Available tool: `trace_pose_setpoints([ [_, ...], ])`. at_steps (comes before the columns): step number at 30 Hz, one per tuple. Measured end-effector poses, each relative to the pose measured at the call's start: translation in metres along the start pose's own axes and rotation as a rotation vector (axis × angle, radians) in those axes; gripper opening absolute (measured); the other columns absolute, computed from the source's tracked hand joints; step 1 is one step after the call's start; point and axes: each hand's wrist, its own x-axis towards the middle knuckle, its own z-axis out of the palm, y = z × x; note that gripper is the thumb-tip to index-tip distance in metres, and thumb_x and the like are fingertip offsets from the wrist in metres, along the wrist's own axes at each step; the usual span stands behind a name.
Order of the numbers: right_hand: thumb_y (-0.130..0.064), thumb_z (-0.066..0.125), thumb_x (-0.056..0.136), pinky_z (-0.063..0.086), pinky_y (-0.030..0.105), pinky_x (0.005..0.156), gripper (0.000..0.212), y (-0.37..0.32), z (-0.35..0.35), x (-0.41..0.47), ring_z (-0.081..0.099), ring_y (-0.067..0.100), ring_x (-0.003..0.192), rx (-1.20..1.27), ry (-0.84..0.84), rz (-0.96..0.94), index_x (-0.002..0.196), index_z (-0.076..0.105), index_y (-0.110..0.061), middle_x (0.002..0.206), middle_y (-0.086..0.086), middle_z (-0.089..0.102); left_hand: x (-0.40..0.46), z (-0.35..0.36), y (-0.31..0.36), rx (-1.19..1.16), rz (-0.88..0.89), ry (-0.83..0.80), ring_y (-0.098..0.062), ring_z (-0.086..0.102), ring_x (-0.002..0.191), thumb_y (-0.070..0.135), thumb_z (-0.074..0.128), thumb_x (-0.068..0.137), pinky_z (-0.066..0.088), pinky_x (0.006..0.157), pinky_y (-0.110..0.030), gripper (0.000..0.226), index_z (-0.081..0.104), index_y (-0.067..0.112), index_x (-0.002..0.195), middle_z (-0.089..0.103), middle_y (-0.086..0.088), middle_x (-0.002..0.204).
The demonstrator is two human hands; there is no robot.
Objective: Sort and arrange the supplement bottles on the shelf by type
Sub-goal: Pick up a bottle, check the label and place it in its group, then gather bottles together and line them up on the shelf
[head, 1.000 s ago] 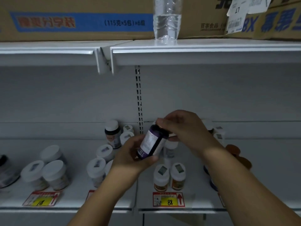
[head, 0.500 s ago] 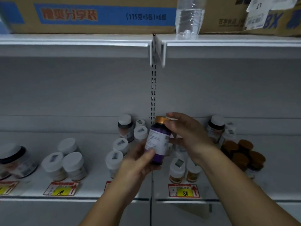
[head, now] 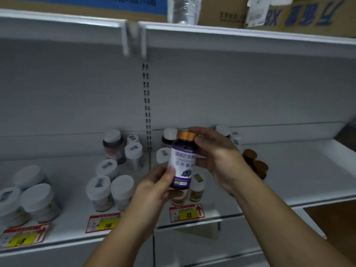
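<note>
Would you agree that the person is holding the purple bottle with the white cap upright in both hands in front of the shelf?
Not quite: the head view shows the purple bottle has a gold cap, not a white one. The rest holds: the left hand grips its lower part, the right hand its top, upright before the shelf.

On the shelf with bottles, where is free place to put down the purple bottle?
Bare shelf lies right of the brown-capped bottles. A narrower gap lies between the left white-capped jars and the middle white-capped group. Centre is crowded.
</note>
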Motion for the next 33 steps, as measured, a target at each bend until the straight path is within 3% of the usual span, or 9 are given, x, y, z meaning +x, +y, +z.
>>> trace_pose_setpoints([
  [4, -0.024, 0.065, 0.074, 0.054, 0.034, 0.069, 0.018, -0.016, -0.044, -0.001, 0.066, 0.018, 0.083, -0.03, 0.012, -0.031, 0.091, 0.065, -0.02, 0.085, -0.002, 0.071, 0.016, 0.04, -0.007, 0.11, 0.109, 0.041, -0.018, 0.071, 0.083, 0.035, 0.06, 0.068, 0.056, 0.064, -0.021, 0.033, 0.065, 0.022, 0.099, 0.075, 0.001, 0.091],
  [7, -0.022, 0.064, 0.077, 0.057, 0.031, 0.066, 0.021, -0.037, -0.089, 0.001, 0.067, 0.014, 0.082, -0.107, -0.022, -0.041, 0.098, 0.065, -0.02, 0.087, -0.005, 0.072, 0.032, 0.078, -0.017, 0.217, 0.18, 0.035, -0.011, 0.07, 0.083, 0.029, 0.057, 0.077, 0.054, 0.064, -0.016, 0.026, 0.064, 0.022, 0.102, 0.074, 0.009, 0.09],
  [13, -0.038, 0.073, 0.054, 0.057, 0.031, 0.07, 0.051, -0.085, -0.177, 0.016, 0.068, 0.016, 0.094, -0.188, -0.119, -0.05, 0.1, 0.067, -0.016, 0.101, 0.001, 0.071, 0.08, 0.153, -0.029, 0.344, 0.225, -0.014, -0.01, 0.069, 0.091, 0.022, 0.052, 0.088, 0.055, 0.075, -0.02, 0.028, 0.061, 0.022, 0.114, 0.074, 0.009, 0.097],
  [17, -0.025, 0.075, 0.072, 0.058, 0.03, 0.074, 0.033, -0.094, -0.196, 0.039, 0.069, 0.011, 0.09, -0.258, -0.174, -0.075, 0.102, 0.067, -0.013, 0.106, 0.003, 0.068, 0.1, 0.167, -0.031, 0.469, 0.249, 0.047, -0.006, 0.065, 0.099, 0.022, 0.052, 0.091, 0.053, 0.083, -0.021, 0.028, 0.059, 0.033, 0.115, 0.07, 0.013, 0.106],
  [20, -0.02, 0.073, 0.076, 0.057, 0.024, 0.069, 0.031, -0.088, -0.192, 0.059, 0.069, 0.009, 0.087, -0.29, -0.21, -0.097, 0.104, 0.066, -0.011, 0.107, 0.004, 0.066, 0.103, 0.167, -0.027, 0.5, 0.24, 0.096, 0.006, 0.063, 0.096, 0.022, 0.052, 0.091, 0.049, 0.076, -0.007, 0.027, 0.059, 0.039, 0.111, 0.069, 0.029, 0.097],
  [22, -0.022, 0.073, 0.076, 0.058, 0.029, 0.073, 0.033, -0.081, -0.186, 0.073, 0.068, 0.014, 0.09, -0.362, -0.195, -0.128, 0.105, 0.065, -0.01, 0.109, 0.004, 0.065, 0.104, 0.164, -0.025, 0.537, 0.242, 0.156, 0.012, 0.062, 0.091, 0.021, 0.053, 0.092, 0.047, 0.071, -0.003, 0.025, 0.06, 0.042, 0.104, 0.068, 0.032, 0.093],
  [26, -0.031, 0.071, 0.078, 0.046, 0.026, 0.082, 0.035, -0.053, -0.181, 0.102, 0.061, 0.014, 0.098, -0.749, -0.161, -0.238, 0.108, 0.063, -0.014, 0.107, -0.002, 0.063, 0.105, 0.147, -0.028, 0.567, 0.18, 0.349, 0.013, 0.053, 0.093, 0.024, 0.054, 0.092, 0.043, 0.08, -0.012, 0.021, 0.057, 0.032, 0.111, 0.059, 0.023, 0.104],
  [28, -0.031, 0.071, 0.079, 0.042, 0.023, 0.08, 0.038, -0.035, -0.183, 0.114, 0.059, 0.014, 0.097, -0.851, -0.219, -0.207, 0.111, 0.062, -0.013, 0.11, 0.003, 0.064, 0.105, 0.139, -0.032, 0.571, 0.153, 0.369, 0.008, 0.054, 0.098, 0.025, 0.055, 0.091, 0.045, 0.085, -0.019, 0.02, 0.059, 0.031, 0.109, 0.061, 0.021, 0.106],
  [33, -0.029, 0.071, 0.079, 0.046, 0.02, 0.074, 0.036, -0.004, -0.194, 0.127, 0.061, 0.017, 0.096, -1.015, -0.317, -0.131, 0.107, 0.066, -0.008, 0.109, 0.008, 0.068, 0.111, 0.132, -0.036, 0.558, 0.121, 0.331, 0.006, 0.056, 0.098, 0.027, 0.056, 0.09, 0.045, 0.083, -0.019, 0.016, 0.061, 0.041, 0.096, 0.063, 0.022, 0.104],
])
